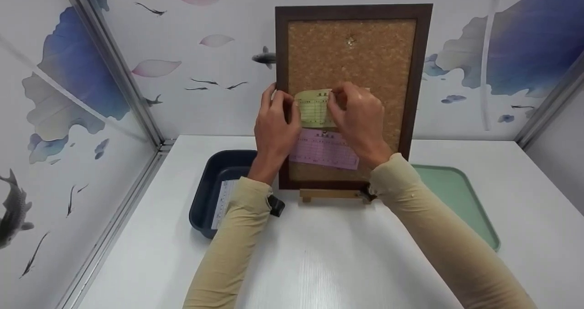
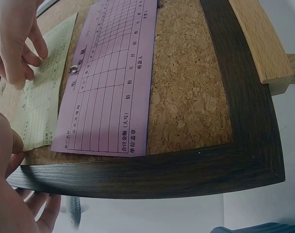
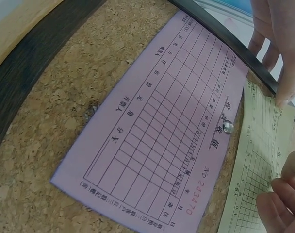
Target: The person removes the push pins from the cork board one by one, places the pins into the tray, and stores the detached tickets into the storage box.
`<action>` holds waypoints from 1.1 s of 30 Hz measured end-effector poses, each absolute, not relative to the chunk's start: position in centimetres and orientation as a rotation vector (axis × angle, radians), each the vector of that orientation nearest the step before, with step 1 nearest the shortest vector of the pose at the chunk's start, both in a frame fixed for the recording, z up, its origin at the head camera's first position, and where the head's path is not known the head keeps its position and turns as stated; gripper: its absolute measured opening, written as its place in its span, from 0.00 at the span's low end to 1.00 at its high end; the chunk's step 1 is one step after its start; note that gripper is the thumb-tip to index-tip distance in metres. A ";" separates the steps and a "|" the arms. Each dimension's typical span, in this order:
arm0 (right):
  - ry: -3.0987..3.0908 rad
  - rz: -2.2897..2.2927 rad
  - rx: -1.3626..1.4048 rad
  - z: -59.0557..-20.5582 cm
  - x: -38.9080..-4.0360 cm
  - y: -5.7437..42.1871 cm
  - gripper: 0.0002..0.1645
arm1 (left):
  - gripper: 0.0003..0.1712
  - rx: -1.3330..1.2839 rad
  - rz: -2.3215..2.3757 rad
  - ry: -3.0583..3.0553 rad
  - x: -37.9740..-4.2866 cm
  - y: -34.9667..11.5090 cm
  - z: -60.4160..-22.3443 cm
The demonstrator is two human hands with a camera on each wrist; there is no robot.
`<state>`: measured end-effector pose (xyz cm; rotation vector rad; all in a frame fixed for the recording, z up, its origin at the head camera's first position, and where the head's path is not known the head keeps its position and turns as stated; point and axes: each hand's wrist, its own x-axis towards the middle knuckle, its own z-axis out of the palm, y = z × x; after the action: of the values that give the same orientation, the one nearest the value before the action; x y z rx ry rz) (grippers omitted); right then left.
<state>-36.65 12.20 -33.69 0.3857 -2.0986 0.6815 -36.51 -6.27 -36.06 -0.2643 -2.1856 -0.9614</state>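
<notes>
A yellow receipt slip [image 1: 312, 110] lies against a cork board [image 1: 351, 65] in a dark wooden frame. My left hand [image 1: 277, 122] pinches the slip's left edge beside the frame, some fingers reaching behind it. At the slip's upper middle, my right hand [image 1: 358, 115] has thumb and forefinger pinched together; what sits between them is hidden, and I cannot tell what it is. Just below hangs a purple receipt slip [image 2: 111, 73], held at its top by a shiny round-headed tack [image 3: 228, 127]. The right hand covers the yellow slip's right part in the head view.
The board leans on a small wooden easel [image 1: 333, 193]. A dark blue tray [image 1: 198, 208] with white paper slips [image 1: 223, 201] stands at the left, a green tray [image 1: 449, 195] at the right. High on the cork is a small shiny cluster [image 1: 350, 41].
</notes>
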 end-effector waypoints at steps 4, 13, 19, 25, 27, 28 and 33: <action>-2.079 0.684 0.403 -33.9 -36.7 12.5 0.09 | 0.11 -0.267 -0.965 -2.178 -36.4 -6.2 -36.2; -2.094 0.694 0.420 -34.0 -36.2 13.0 0.10 | 0.11 -0.266 -0.960 -2.154 -36.2 -6.1 -36.2; -2.112 0.708 0.412 -34.0 -35.7 13.9 0.11 | 0.09 -0.285 -0.938 -2.111 -36.0 -5.9 -35.7; -2.073 0.708 0.425 -33.9 -35.0 14.8 0.13 | 0.09 -0.293 -0.919 -2.061 -35.4 -5.9 -35.4; -2.060 0.714 0.439 -33.9 -34.7 15.1 0.13 | 0.09 -0.293 -0.925 -2.058 -35.2 -6.1 -35.4; -2.055 0.719 0.445 -33.9 -34.5 15.3 0.13 | 0.10 -0.293 -0.929 -2.060 -35.1 -6.2 -35.4; -2.024 0.754 0.473 -33.9 -33.5 16.3 0.12 | 0.10 -0.310 -0.947 -2.069 -34.6 -6.5 -35.5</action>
<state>-33.54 16.29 -33.90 0.4734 -2.0241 0.7535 -34.63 -6.48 -35.50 -0.3096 -2.0687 -0.9466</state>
